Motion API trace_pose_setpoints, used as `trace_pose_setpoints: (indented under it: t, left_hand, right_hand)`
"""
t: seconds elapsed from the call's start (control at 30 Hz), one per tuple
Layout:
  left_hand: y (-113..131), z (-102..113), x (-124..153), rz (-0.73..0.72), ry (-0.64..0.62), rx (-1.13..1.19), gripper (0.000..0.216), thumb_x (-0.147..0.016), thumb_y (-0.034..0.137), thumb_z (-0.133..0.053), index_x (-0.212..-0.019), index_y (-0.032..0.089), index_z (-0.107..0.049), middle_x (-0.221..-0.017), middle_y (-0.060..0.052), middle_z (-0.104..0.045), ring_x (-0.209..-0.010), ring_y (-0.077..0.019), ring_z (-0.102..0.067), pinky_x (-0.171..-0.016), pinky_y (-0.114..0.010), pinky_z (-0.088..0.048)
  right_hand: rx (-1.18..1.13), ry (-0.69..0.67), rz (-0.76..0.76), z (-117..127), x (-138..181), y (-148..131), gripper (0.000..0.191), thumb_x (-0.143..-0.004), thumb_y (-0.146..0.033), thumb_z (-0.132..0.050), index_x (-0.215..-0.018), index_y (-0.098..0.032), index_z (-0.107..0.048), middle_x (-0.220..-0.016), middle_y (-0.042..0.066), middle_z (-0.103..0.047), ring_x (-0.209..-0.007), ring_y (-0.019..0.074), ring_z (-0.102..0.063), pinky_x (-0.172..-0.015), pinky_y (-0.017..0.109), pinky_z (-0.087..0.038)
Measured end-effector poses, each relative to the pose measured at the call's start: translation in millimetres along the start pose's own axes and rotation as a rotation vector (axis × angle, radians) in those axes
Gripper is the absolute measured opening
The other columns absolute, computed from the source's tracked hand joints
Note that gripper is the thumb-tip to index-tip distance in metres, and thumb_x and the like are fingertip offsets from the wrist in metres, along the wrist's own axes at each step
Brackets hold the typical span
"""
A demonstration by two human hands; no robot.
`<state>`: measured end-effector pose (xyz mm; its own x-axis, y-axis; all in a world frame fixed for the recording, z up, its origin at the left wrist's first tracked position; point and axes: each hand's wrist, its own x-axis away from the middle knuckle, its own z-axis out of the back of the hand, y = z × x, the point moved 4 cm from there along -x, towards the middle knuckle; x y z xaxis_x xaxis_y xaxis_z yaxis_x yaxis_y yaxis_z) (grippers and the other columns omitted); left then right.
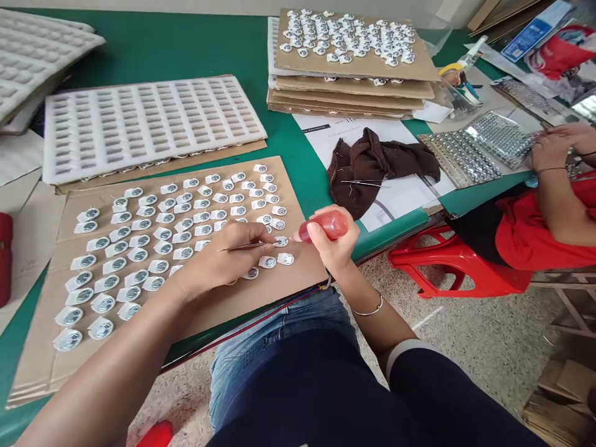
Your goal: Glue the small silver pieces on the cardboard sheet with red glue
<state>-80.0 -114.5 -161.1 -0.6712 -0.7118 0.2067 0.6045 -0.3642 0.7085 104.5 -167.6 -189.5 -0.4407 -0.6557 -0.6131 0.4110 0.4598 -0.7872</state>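
My right hand [339, 245] is wrapped round a small red squeeze bottle [326, 226]. Its thin nozzle points left and meets, or nearly meets, a round silver-and-white piece [280, 241] at the right side of a cardboard sheet [298, 273]. Between the fingers of my left hand [233, 248] is a thin metal tool, seemingly tweezers [244, 246], its tip hidden by my fingertips beside that same piece. Rows of similar round pieces with white tabs [138, 254] cover the sheet, some of them hidden under my left hand and forearm.
A white foam tray [153, 127] lies behind the sheet. Stacked cardboard [354, 93] with more pieces stands at the back. A dark brown cloth [372, 161] with tweezers on it rests on paper. At right, a co-worker's hands [554, 146] are near silver-beaded sheets [470, 158], beside a red stool [460, 264].
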Motion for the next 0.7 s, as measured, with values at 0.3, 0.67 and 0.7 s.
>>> trace_pose_setpoints:
  t: [0.3, 0.67, 0.7]
  left_hand:
    - [-3.9, -0.4, 0.7, 0.026, 0.012, -0.029, 0.024, -0.085, 0.039, -0.051, -0.094, 0.022, -0.066, -0.066, 0.002, -0.060, -0.057, -0.0103, -0.050, -0.050, -0.021, -0.037]
    - [-6.8, -1.6, -0.2, -0.012, 0.010, -0.032, 0.025, -0.085, 0.039, -0.051, -0.095, 0.022, -0.066, -0.069, 0.001, -0.061, -0.059, -0.0108, -0.052, -0.052, -0.022, -0.037]
    - [-6.9, -1.6, -0.1, -0.008, 0.012, -0.035, 0.025, -0.085, 0.039, -0.051, -0.095, 0.022, -0.066, -0.069, 0.001, -0.061, -0.059, -0.0108, -0.052, -0.052, -0.022, -0.037]
  right_hand:
    - [0.087, -0.014, 0.046, -1.5, -1.5, -2.7, 0.018, -0.072, -0.031, -0.068, -0.076, -0.019, -0.055, -0.069, 0.000, -0.061, -0.065, 0.0146, -0.060, -0.063, 0.032, -0.050]
    - [0.134, -0.042, 0.067, -4.2, -0.6, -2.1, 0.020, -0.074, -0.035, -0.066, -0.077, -0.019, -0.054, -0.070, 0.001, -0.061, -0.066, 0.0149, -0.061, -0.063, 0.033, -0.052]
    - [0.132, -0.043, 0.071, -4.3, -0.6, -2.2, 0.020, -0.074, -0.035, -0.066, -0.078, -0.019, -0.054, -0.071, 0.001, -0.061, -0.066, 0.0148, -0.060, -0.063, 0.033, -0.052]
